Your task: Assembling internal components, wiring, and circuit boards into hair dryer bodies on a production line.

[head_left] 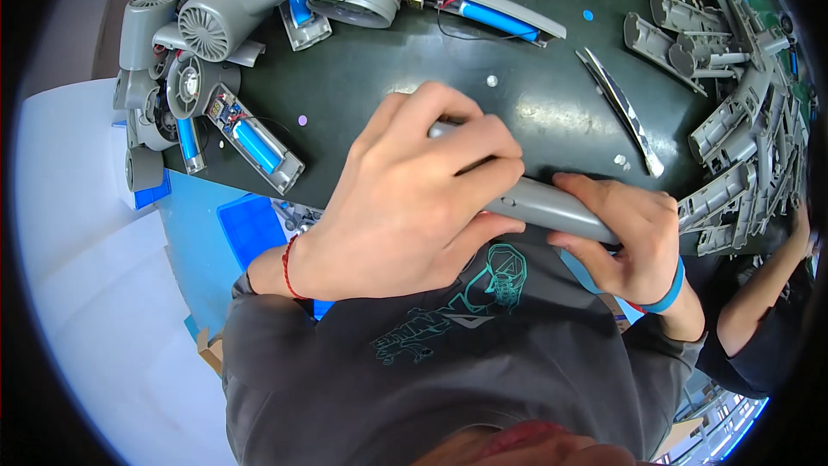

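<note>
Close in front of my chest, both hands grip a long grey plastic handheld fan (556, 207), its handle tilted down to the right. My left hand (414, 194) curls over the left end, fingers bent round it, and hides most of that part. At the opposite end, my right hand (634, 229) pinches the handle tip between thumb and fingers. A small hole shows on the handle between the hands. Beyond my right hand lie metal tweezers (623, 112) on the dark table (362, 86).
Grey fans (224, 22) are piled at the far left. Opened handles with blue batteries (257, 145) lie near them and at the back (496, 19). Empty grey shell halves (733, 134) heap along the right. A blue bin (250, 229) sits below left; another person's arm (763, 293) is at right.
</note>
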`<state>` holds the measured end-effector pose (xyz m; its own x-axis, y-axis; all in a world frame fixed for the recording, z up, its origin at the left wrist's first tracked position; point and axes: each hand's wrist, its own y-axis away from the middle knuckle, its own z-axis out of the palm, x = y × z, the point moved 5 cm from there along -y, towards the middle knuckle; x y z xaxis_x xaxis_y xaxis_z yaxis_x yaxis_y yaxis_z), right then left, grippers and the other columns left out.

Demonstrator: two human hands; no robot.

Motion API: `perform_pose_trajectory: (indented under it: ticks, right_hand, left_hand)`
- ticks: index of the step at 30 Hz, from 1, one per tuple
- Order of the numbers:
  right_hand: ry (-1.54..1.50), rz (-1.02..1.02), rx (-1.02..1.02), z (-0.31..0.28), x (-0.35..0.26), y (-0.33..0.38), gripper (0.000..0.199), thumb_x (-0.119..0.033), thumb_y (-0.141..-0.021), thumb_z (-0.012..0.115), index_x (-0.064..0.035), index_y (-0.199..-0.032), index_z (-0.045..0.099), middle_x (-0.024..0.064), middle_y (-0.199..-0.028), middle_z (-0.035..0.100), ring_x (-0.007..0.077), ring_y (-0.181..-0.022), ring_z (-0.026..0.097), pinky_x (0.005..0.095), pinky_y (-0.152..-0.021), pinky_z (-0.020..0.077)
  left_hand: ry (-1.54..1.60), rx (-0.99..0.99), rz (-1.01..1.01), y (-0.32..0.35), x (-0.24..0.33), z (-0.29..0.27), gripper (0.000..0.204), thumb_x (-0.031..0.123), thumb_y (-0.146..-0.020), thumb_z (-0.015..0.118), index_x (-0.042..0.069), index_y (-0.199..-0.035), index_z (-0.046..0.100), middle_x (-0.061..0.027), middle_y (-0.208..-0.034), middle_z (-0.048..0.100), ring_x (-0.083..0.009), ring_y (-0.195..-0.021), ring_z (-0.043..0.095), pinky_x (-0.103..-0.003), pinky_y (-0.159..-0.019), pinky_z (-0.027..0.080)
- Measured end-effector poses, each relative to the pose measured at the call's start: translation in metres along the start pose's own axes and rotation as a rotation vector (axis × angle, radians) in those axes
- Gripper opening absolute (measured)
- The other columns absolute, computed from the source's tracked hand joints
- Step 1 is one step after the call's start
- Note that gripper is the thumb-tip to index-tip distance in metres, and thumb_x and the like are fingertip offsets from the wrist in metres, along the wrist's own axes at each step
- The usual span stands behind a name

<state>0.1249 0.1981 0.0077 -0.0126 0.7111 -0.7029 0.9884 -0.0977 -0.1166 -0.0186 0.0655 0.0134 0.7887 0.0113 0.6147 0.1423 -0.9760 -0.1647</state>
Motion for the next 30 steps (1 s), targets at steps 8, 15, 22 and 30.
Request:
perform_pose_trajectory:
  ticks: [8,15,22,30]
  right_hand:
    - [-0.575,0.621,-0.039,0.0,0.018,0.018,0.027,-0.022,-0.087,0.082,0.0009,-0.094,0.071,0.0059,-0.067,0.069,0.0142,-0.061,0.071,0.0256,-0.054,0.0498]
    - [-0.639,0.625,0.04,0.013,0.015,0.017,0.029,-0.027,-0.09,0.08,-0.0006,-0.086,0.069,-0.0011,-0.059,0.06,0.0041,-0.054,0.05,0.023,-0.051,0.0394]
    - [-0.728,0.774,-0.032,0.015,0.012,0.016,0.032,-0.03,-0.097,0.072,0.0013,-0.103,0.069,0.0032,-0.065,0.064,0.0087,-0.053,0.06,0.0216,-0.047,0.0439]
    - [-1.223,0.562,-0.084,0.033,0.0,0.02,0.067,-0.023,-0.104,0.056,-0.0019,-0.156,0.02,0.0178,-0.081,0.069,0.0231,-0.063,0.071,0.0278,-0.051,0.0535]
  left_hand:
    - [0.186,0.286,-0.049,0.009,-0.012,-0.003,0.088,0.023,-0.055,0.098,0.0,-0.132,0.061,-0.0201,-0.135,0.057,-0.0343,-0.123,0.058,-0.042,-0.1,0.05]
    - [0.193,0.422,-0.109,0.009,-0.009,0.015,0.095,0.016,-0.055,0.098,0.001,-0.138,0.055,-0.0179,-0.135,0.052,-0.0357,-0.121,0.059,-0.041,-0.096,0.051]
    - [0.233,0.387,-0.129,0.002,-0.013,0.007,0.1,0.012,-0.056,0.097,0.001,-0.143,0.049,-0.019,-0.143,0.049,-0.0342,-0.127,0.056,-0.041,-0.103,0.049]
    - [0.71,0.443,-0.184,0.018,-0.023,0.035,0.133,0.016,-0.061,0.101,0.003,-0.159,0.013,-0.018,-0.158,0.034,-0.0278,-0.143,0.043,-0.043,-0.117,0.036]
